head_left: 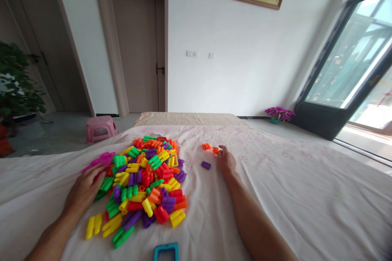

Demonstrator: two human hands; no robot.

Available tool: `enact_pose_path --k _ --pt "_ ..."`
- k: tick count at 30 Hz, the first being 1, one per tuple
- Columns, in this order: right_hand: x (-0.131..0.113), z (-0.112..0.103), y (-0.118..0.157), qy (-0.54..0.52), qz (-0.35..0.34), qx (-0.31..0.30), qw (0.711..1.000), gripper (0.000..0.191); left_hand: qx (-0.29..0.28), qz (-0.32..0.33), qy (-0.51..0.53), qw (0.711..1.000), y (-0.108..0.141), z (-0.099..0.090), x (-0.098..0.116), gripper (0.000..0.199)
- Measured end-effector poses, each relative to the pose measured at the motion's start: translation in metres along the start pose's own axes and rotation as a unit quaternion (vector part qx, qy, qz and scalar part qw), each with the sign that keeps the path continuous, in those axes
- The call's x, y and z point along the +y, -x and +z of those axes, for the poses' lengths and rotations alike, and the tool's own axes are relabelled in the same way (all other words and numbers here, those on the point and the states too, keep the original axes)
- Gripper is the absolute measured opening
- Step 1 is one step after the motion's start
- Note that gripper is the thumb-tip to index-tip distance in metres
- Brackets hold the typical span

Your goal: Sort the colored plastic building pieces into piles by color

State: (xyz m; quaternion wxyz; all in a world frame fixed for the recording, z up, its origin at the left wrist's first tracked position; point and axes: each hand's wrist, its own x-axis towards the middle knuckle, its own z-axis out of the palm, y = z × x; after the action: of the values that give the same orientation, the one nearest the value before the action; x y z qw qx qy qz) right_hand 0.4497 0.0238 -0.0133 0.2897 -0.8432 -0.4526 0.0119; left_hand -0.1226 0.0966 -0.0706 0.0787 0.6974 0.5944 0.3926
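A heap of plastic building blocks [143, 183] in red, yellow, green, purple and orange, each shaped like joined tubes, lies on the cloth. At its left edge rests my left hand [87, 183], fingers loosely apart beside a green block [106, 184] and a magenta piece [102, 160]. My right hand [227, 161] is right of the heap, its fingertips closed at a small orange block [215, 150]. Another orange block [206, 146] lies just left of that one, and a purple block [206, 165] is nearer to me. The fingers partly hide the grip.
A pale floral cloth [294, 195] covers the surface. Near its front edge lies a blue square frame [166, 247]. Beyond are a pink stool [101, 129], a door [134, 49], a potted plant [18, 81] and magenta flowers [279, 113] by the glass door.
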Motion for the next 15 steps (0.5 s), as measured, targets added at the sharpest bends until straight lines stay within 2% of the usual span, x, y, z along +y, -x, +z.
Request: enact_pose_path --k 4,7,13,15 --pt "-0.0019 -0.0035 0.0041 0.000 0.013 0.007 1.000 0.050 0.003 0.002 -0.003 1.000 0.0004 -0.0003 0.0006 0.054" --pt "-0.0028 -0.0056 0.0061 0.002 -0.016 0.005 1.000 0.052 0.003 0.005 -0.004 1.000 0.0004 -0.0005 0.0009 0.054" --pt "-0.0045 -0.0014 0.0071 0.080 -0.084 -0.028 0.993 0.041 0.012 0.014 -0.007 1.000 -0.0001 -0.0003 -0.0003 0.051" --pt "-0.0031 0.0026 0.0060 0.069 -0.096 -0.022 0.993 0.035 0.008 0.013 -0.009 1.000 -0.0003 -0.0006 0.0000 0.052"
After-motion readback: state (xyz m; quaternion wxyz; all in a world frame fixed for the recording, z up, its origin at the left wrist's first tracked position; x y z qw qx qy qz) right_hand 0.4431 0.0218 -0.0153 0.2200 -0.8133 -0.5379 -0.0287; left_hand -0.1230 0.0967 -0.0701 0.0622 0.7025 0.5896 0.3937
